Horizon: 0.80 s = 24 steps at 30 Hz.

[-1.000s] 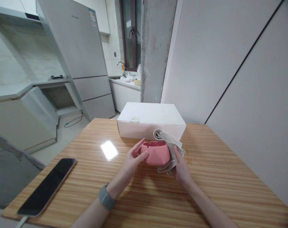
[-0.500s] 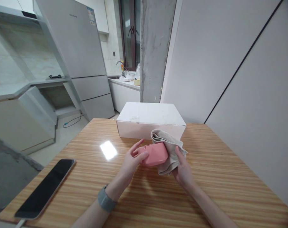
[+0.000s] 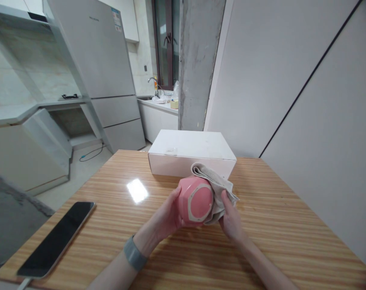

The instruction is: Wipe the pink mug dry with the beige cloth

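Note:
A pink faceted ashtray (image 3: 196, 200) is held above the wooden table (image 3: 279, 225), tipped so that its hexagonal underside faces me. My left hand (image 3: 167, 216) is wrapped round its left side and grips it. My right hand (image 3: 230, 219) is closed on a beige cloth (image 3: 216, 185), which is pressed against the right side of the ashtray. A grey band sits on my left wrist.
A white flat box (image 3: 190, 155) lies just behind the hands. A black phone (image 3: 56, 239) lies near the table's front left corner. A fridge, counters and a grey pillar stand beyond the table; a white wall runs along the right.
The ashtray was upright with its rim up; it has been tipped over until its underside faces me. The cloth has stayed against its right side.

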Each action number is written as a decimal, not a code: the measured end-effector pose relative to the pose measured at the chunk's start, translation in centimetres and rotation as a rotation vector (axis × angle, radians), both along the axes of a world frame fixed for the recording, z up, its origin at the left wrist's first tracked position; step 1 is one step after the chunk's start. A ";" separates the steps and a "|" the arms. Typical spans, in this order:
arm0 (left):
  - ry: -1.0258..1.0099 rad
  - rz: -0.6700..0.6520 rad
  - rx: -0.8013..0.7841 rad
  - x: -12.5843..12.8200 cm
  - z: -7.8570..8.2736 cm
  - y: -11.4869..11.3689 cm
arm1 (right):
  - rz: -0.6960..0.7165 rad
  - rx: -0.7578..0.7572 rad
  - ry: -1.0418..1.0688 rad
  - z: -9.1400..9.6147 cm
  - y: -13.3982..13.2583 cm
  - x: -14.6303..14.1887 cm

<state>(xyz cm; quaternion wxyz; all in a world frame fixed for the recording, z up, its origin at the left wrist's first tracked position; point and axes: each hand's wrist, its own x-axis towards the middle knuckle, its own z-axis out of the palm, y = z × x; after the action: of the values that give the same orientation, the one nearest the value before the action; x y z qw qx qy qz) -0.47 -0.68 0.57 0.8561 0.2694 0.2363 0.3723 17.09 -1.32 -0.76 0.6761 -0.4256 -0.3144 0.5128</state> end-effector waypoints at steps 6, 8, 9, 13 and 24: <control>-0.067 -0.202 0.021 -0.7 -1.4 -0.4 | 0.207 0.004 0.096 -0.1 0.2 -0.4; -0.047 -0.210 0.044 -0.6 -1.5 -0.5 | 0.250 0.003 0.133 -0.1 0.2 -0.7; -0.028 -0.203 0.056 -0.5 -1.5 -0.5 | 0.264 0.002 0.148 0.0 0.2 -0.8; 0.040 -0.132 0.031 0.1 -0.8 -0.3 | 0.318 -0.038 0.176 0.4 0.1 -1.2; 0.067 0.254 -0.003 0.5 -0.1 0.7 | 0.362 -0.096 0.238 0.2 -0.5 -2.0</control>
<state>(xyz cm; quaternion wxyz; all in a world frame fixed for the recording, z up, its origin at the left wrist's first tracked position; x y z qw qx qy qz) 0.07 0.07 0.47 0.7940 0.2486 0.2976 0.4682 15.05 -1.80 -0.57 0.5842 -0.3306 -0.2790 0.6867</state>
